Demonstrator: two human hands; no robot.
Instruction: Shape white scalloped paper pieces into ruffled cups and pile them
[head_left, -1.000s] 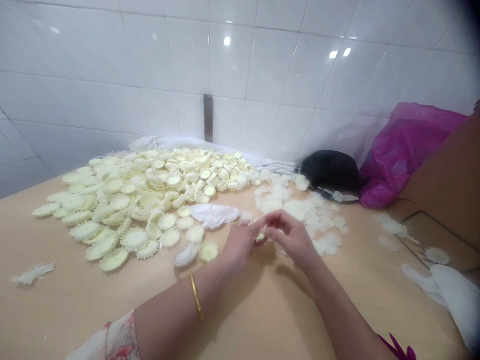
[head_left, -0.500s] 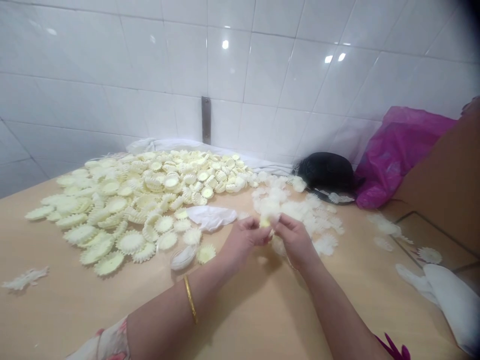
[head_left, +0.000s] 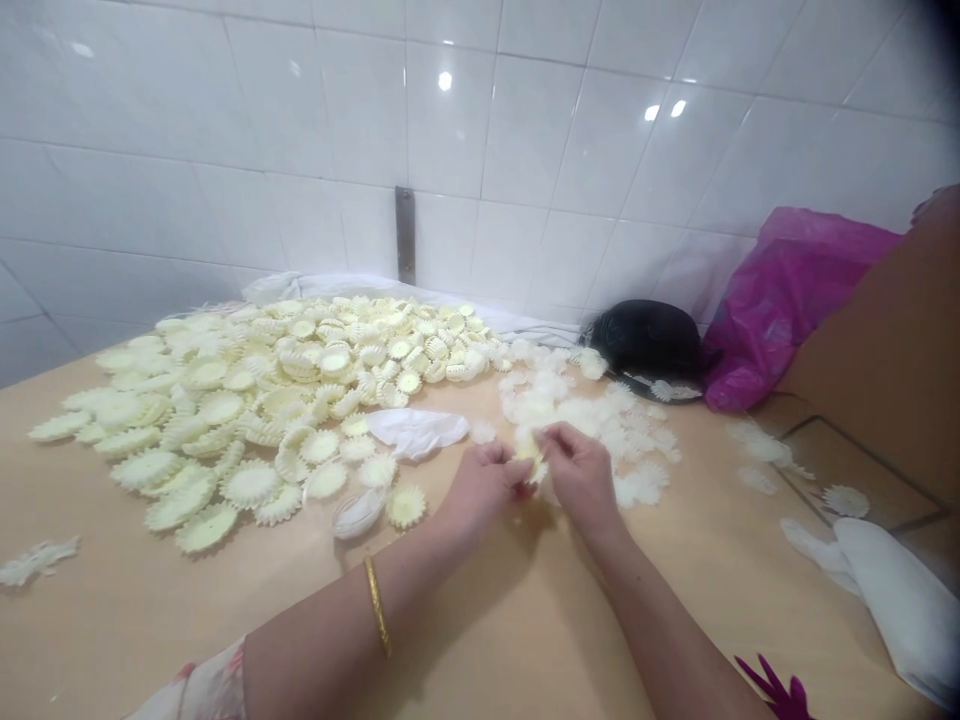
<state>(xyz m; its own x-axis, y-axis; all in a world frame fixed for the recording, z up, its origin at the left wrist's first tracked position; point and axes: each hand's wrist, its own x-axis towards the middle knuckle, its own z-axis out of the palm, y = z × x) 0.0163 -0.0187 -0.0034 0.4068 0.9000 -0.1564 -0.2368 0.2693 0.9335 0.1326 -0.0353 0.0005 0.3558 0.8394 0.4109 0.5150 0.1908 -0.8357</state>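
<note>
My left hand and right hand are together, pinching a frilly yellow disc at the fingertips; keep it light so it doesn't crease.

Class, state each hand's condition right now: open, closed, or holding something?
Left hand: closed, pinching a pale yellow scalloped piece.
Right hand: closed, pinching the same piece.

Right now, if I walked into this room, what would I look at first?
First, the huge heap of pale yellow frilly discs on the left of the tan table. Next, the bright pink plastic bag by the white tiles on the right. In the middle, the left hand and right hand pinch a small yellow piece.
</note>
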